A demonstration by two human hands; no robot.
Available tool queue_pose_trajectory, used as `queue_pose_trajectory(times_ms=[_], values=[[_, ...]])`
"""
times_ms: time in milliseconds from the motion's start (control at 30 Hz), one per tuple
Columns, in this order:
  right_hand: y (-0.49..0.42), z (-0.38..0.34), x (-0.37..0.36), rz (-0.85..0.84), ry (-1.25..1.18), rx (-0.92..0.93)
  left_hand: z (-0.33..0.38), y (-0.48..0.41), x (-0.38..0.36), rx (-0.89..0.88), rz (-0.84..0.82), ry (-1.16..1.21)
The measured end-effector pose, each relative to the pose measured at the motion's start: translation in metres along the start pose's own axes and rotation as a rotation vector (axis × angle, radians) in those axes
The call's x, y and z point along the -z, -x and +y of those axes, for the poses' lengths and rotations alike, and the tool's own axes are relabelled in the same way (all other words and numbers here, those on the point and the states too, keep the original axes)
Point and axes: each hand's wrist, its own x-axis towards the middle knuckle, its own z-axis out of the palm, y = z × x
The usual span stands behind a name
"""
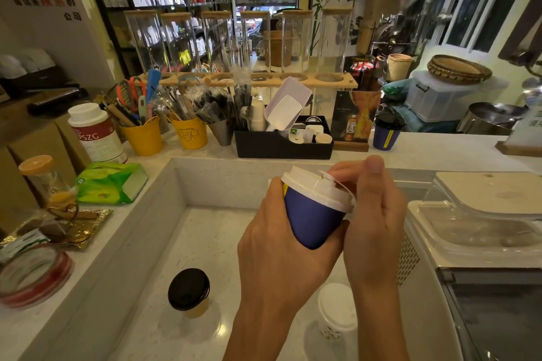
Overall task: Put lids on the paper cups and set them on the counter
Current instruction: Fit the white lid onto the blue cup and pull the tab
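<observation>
Our left hand [278,231] clasped the tilted blue cup [311,217] steady so our right hand [372,208], pinching the white lid [311,184], could seat it.

Held cup [313,220] blue w/ white lid [316,187]; counter cup [385,139] blue, black lid [389,121]

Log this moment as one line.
left hand: grips blue cup, tilted | right hand: pinches white lid edge | second blue cup: lidded, on counter
</observation>
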Motion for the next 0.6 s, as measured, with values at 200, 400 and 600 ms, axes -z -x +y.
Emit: queue_pose_trajectory(times_ms=[200, 400, 600], values=[[-0.006, 0.004, 0.007, 0.058, 0.192, 0.195, 0.005, 0.003, 0.0, 0.059, -0.156, -0.012], [-0.012, -0.003, 0.015, -0.017, 0.199, 0.285, 0.013, 0.011, -0.006, -0.019, -0.126, -0.01], [-0.013, -0.005, 0.017, -0.035, 0.228, 0.243, 0.024, -0.004, -0.007, 0.074, -0.357, -0.09]])
